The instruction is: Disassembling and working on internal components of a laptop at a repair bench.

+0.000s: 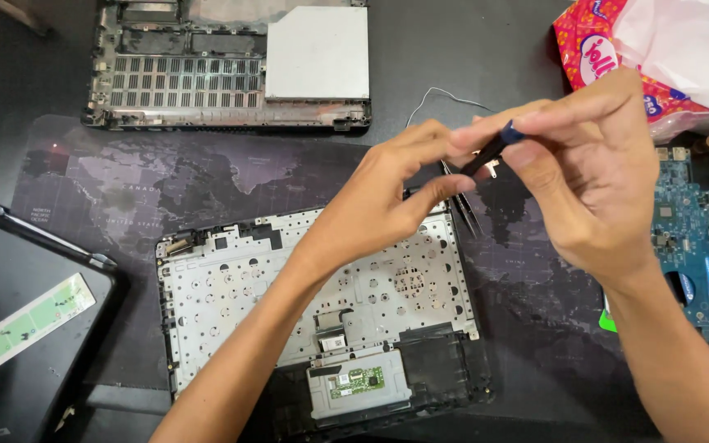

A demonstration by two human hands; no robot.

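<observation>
I have one view only, from the camera worn on the head, looking steeply down and forward over the desk (469,49) from its near edge. It sits close: my forearms enter from the bottom edge of the frame and the left hand (387,193) and right hand (584,172) fill the upper middle. The far edge of the desk lies outside the frame, as do its left and right edges. No second view shares this scene.

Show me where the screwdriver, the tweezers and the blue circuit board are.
screwdriver (492,148), head view, on its dark shaft.
tweezers (469,215), head view, on the thin metal tips.
blue circuit board (683,213), head view, on its upper middle.
</observation>
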